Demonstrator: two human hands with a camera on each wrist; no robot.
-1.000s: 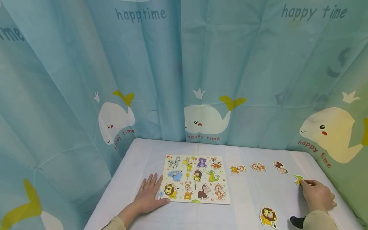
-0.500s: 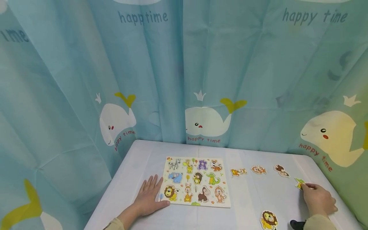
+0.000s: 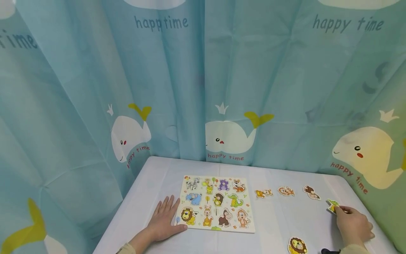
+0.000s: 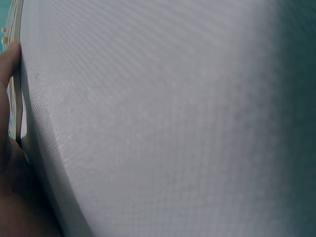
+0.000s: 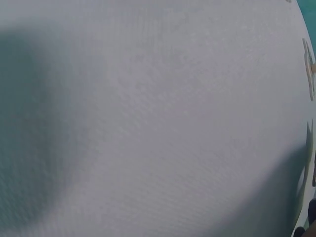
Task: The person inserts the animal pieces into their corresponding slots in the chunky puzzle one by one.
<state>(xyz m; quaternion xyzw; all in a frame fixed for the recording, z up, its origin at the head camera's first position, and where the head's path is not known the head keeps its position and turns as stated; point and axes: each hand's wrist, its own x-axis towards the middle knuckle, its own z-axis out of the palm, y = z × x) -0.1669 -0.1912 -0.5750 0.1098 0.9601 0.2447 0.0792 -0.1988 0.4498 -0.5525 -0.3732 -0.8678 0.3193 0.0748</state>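
White cloth covers the tabletop [image 3: 285, 218], and at the very bottom edge of the head view, lower right, lie a lion piece [image 3: 296, 245] and, just right of it, a dark piece [image 3: 330, 251] that the frame cuts off. A little farther up on the right, the right hand [image 3: 353, 225] rests on the cloth with its fingers curled, the fingertips pinching a green crocodile piece [image 3: 332, 205] that sits at the hand's upper left. At the lower left of centre, the left hand [image 3: 165, 220] lies flat with straight, spread fingers, holding nothing, its thumb side touching the left edge of the puzzle board [image 3: 216, 203]; the left wrist view shows the thumb [image 4: 7, 59] against that thin wooden edge. The board lies flat at the middle of the tabletop and shows rows of animal pictures, among them a lion, an elephant, a zebra and a crocodile. Beyond the right hand, to the right of the board and apart from it, three loose pieces lie in a row: an orange one [image 3: 263, 193], a tan one [image 3: 286, 191] and a brown one [image 3: 310, 192]. Behind the tabletop hangs a light blue curtain [image 3: 203, 88] printed with white whales and the words "happy time". The right wrist view shows little but cloth.
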